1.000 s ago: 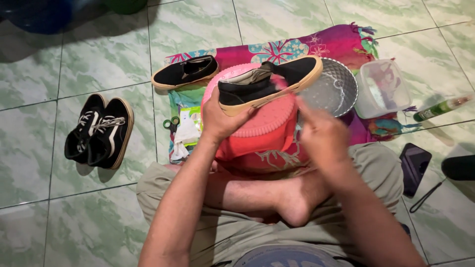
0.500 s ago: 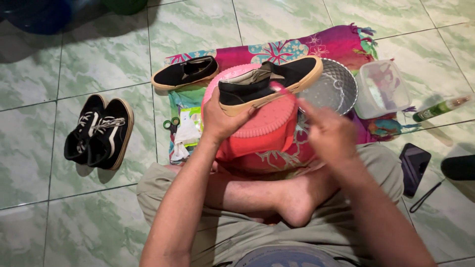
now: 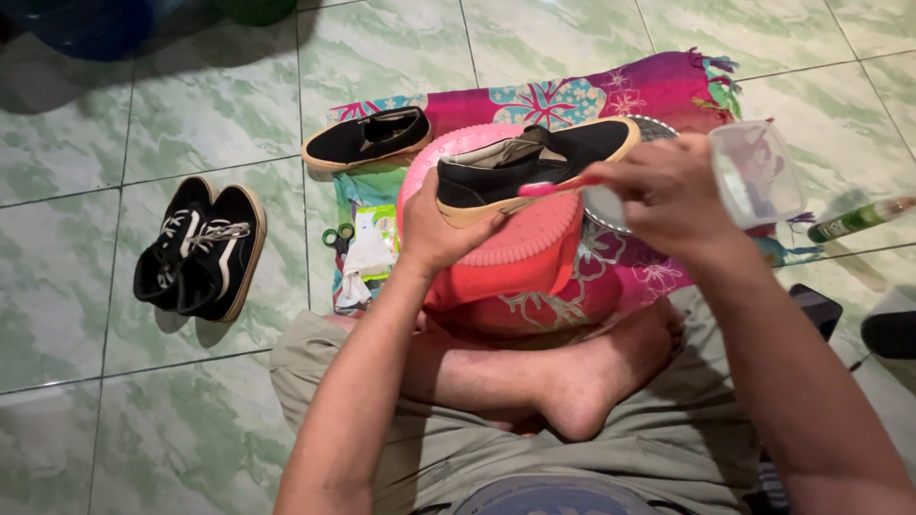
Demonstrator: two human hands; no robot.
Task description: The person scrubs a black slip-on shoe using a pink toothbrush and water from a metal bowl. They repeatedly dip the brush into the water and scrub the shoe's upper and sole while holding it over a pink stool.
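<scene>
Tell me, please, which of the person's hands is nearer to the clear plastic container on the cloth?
The right. The right hand holds a pink brush just beside the clear plastic container, while the left hand grips the black slip-on shoe on the pink basin, farther away.

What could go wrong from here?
1. The shoe rests tilted on the domed pink basin, steadied only by the left hand at its heel; brush pressure could slide it off.
2. The right hand works the pink brush close to the clear tub, so an elbow swing might tip it.
3. Scissors lie near the left knee, a possible snag.
</scene>
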